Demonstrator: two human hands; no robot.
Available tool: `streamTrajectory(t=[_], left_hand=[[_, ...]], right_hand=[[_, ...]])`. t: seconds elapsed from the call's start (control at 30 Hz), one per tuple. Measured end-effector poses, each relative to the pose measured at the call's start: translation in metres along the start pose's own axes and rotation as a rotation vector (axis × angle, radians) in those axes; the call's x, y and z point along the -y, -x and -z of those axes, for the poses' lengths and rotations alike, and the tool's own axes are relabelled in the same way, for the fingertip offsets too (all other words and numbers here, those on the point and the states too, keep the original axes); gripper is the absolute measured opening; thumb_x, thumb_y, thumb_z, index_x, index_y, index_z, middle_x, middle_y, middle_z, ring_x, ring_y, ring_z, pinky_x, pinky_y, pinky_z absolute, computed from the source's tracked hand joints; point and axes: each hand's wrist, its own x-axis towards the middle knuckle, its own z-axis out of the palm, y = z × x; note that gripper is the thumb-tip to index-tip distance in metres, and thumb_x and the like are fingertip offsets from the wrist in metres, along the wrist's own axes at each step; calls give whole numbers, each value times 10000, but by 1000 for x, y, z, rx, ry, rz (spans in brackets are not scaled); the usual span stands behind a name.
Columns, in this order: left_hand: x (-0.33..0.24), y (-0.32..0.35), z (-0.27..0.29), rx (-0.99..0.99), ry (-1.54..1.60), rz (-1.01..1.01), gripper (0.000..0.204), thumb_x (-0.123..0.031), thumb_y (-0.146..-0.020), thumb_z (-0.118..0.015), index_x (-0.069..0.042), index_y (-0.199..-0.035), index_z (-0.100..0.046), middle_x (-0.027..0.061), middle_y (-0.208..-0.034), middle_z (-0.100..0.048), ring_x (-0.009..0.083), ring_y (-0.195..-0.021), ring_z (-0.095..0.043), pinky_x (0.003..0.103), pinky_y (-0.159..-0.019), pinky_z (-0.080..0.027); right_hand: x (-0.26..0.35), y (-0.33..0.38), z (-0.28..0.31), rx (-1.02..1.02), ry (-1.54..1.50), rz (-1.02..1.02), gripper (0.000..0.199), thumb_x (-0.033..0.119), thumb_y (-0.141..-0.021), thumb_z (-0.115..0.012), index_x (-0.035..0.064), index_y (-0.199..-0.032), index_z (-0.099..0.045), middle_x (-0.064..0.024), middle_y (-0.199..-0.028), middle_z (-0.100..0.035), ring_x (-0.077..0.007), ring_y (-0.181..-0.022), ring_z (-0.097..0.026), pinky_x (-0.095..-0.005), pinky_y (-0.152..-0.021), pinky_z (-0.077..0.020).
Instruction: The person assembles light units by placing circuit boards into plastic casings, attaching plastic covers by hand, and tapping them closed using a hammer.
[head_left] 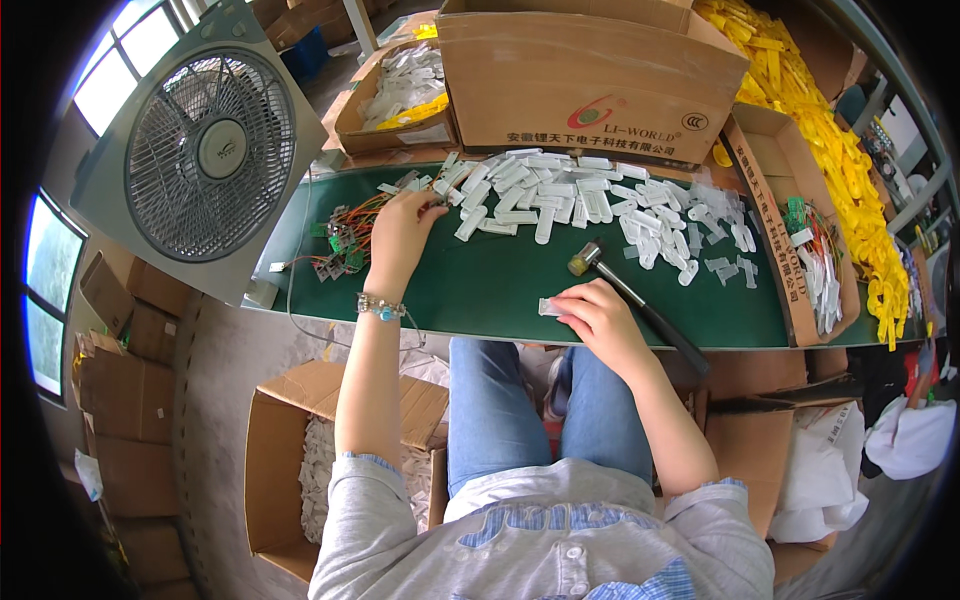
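Observation:
My left hand [402,232] reaches to the far left part of the green table [480,285], between a tangle of small circuit boards with coloured wires [347,240] and a heap of white plastic casings [515,190]. Its thumb and fingers are pinched together; what they hold is too small to name. Near the table's front edge, my right hand [603,325] grips a small, pale plastic casing [548,307] between thumb and fingers. Just beyond that hand lies a hammer [648,312] with a black handle and yellowish face, its handle end overhanging the edge.
A large cardboard box [590,95] stands behind the heap. Small clear plastic pieces [725,205] lie at right, beside an open carton [775,215] with wired boards and casings. Yellow plastic strips [835,150] pile beyond. A fan [222,150] stands left; a floor carton [268,480] holds white pieces.

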Motion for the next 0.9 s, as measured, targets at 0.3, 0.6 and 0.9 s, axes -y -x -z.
streamTrajectory(t=[0.3,0.6,0.9], left_hand=[[-40,32,40,314,297,-386,247,90,-752,-658,-27,-966,-697,93,-1018,-658,234,-956,-651,321,-807,-536],[8,60,28,337,2,-395,321,176,-688,-558,-38,-893,-683,86,-1078,-663,296,-1131,-593,405,-936,-507],[-68,58,-53,57,-19,-191,169,-149,-818,-723,-57,-922,-629,94,-997,-599,301,-998,-539,416,-865,-434]], right_hand=[[0,2,4,10,-7,-4,254,40,-745,-744,45,-997,-711,-46,-963,-641,-247,-904,-581,-370,-819,-505],[-2,4,-5,-6,-15,-24,251,40,-741,-748,53,-989,-709,-44,-958,-638,-245,-887,-581,-371,-810,-507],[1,1,7,39,-33,-100,397,18,-789,-691,32,-1178,-615,-118,-1053,-631,-303,-971,-594,-397,-856,-498]])
